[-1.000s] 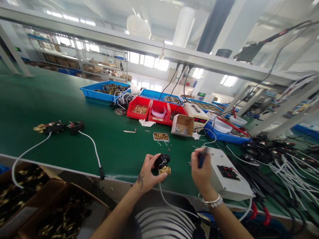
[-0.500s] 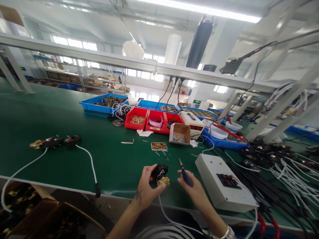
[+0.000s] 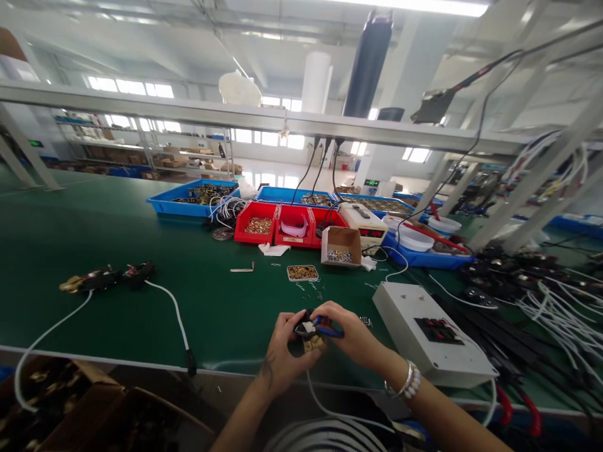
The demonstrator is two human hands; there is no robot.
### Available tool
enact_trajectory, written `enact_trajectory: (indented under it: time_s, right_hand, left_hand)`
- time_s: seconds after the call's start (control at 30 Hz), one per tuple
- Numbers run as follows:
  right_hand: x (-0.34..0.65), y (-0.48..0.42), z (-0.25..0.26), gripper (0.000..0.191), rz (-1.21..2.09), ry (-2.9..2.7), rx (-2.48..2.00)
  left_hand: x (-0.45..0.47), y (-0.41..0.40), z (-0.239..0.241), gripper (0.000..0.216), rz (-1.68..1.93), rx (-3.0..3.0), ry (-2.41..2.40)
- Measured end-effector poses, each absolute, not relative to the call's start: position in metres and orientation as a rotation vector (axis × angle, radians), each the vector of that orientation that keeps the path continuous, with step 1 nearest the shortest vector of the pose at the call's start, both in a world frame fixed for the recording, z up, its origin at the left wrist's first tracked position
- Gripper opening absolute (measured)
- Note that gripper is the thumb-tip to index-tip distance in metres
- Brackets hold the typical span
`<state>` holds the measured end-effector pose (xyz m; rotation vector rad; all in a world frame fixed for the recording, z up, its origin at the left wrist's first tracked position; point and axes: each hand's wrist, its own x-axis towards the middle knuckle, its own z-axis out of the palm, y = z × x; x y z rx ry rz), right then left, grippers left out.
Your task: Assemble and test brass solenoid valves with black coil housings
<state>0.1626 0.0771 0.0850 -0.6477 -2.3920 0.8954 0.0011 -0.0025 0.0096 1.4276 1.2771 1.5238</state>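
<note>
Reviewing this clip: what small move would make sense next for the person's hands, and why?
Probably a gentle squeeze of the blue-handled pliers by the right hand, with the left hand bracing the black-and-brass part. The pliers' head is right at the part, and the left hand grips it; whether the tips bite anything is too small to tell.

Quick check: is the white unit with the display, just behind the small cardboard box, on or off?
On, it appears: red digits glow on the white unit's front display, though too small to read.
</note>
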Motion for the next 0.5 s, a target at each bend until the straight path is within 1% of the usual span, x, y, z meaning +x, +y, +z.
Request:
enact_trajectory:
  time_s: [0.1,0.17,0.23,0.33,0.4,0.5]
  right_hand:
    - [0.155,0.073,0.084,0.028,0.874,-2.384,-0.729]
    - [0.152,0.07,0.089,0.022,0.89,-2.37,-0.821]
    - [0.156,0.068,0.101,0.017,0.913,-2.352,-0.939]
    - [0.173,0.067,0.124,0.032,0.909,-2.255,-1.083]
    - [0.186,0.065,0.133,0.038,0.843,-2.099,-1.1]
    - [0.196,0.058,0.123,0.03,0.577,-1.763,-1.077]
  left_hand:
    - [0.001,-0.004,0.014,0.059,1.534,1.435,1.293]
    - [0.003,-0.005,0.014,0.054,1.547,1.444,1.316]
    - [0.005,-0.006,0.013,0.056,1.559,1.448,1.34]
    - [0.006,-0.007,0.01,0.061,1.566,1.434,1.369]
    - [0.006,-0.007,0.009,0.061,1.559,1.42,1.38]
    - [0.004,-0.006,0.007,0.066,1.54,1.41,1.389]
